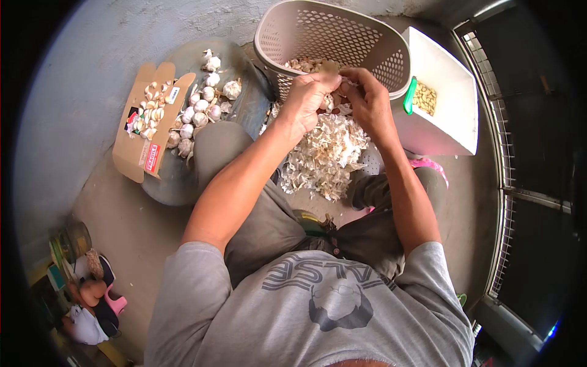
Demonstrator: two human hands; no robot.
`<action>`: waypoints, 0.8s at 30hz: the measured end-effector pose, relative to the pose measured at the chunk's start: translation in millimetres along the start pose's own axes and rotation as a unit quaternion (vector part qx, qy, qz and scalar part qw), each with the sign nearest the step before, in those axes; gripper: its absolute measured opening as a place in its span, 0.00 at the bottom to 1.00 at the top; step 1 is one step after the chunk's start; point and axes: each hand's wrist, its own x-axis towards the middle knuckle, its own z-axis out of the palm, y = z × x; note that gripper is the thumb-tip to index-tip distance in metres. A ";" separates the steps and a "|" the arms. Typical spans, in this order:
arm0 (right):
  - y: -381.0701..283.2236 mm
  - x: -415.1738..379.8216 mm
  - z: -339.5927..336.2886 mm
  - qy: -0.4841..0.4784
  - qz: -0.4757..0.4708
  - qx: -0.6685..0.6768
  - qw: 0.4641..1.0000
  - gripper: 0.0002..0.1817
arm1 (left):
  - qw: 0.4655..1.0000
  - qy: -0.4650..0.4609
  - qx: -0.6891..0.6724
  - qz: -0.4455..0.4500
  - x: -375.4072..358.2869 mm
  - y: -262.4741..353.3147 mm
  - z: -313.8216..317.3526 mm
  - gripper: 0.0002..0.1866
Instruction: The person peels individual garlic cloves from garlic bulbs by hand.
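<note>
My left hand [306,98] and my right hand [370,107] meet in front of the perforated basket [333,13], fingers pinched together. Between them is a garlic bulb [329,101], partly hidden by the fingers. Below the hands lies a heap of dry garlic skins [324,153]. Inside the basket are pale garlic pieces [306,64]. To the left, whole garlic bulbs [200,110] rest on a dark round surface [177,55], beside a cardboard box [131,156] with loose garlic cloves [151,113] on it.
A white box [449,79] holding peeled cloves [424,98] stands right of the basket, a green handle [409,96] at its edge. A wall [122,49] is on the left, a metal-framed screen [501,140] on the right. Assorted items [92,293] lie at lower left.
</note>
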 end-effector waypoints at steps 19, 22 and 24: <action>4.4 3.3 4.9 -0.032 0.007 0.075 0.997 0.08 | 0.998 0.060 -0.016 -0.027 -1.1 7.1 0.0 0.11; 4.9 6.3 -8.4 -0.054 0.075 0.218 0.972 0.06 | 0.999 0.031 0.016 0.000 0.7 10.3 0.4 0.13; 10.1 7.5 -14.9 -0.085 0.068 0.191 0.976 0.05 | 1.000 0.026 0.015 -0.004 2.1 11.4 -1.0 0.13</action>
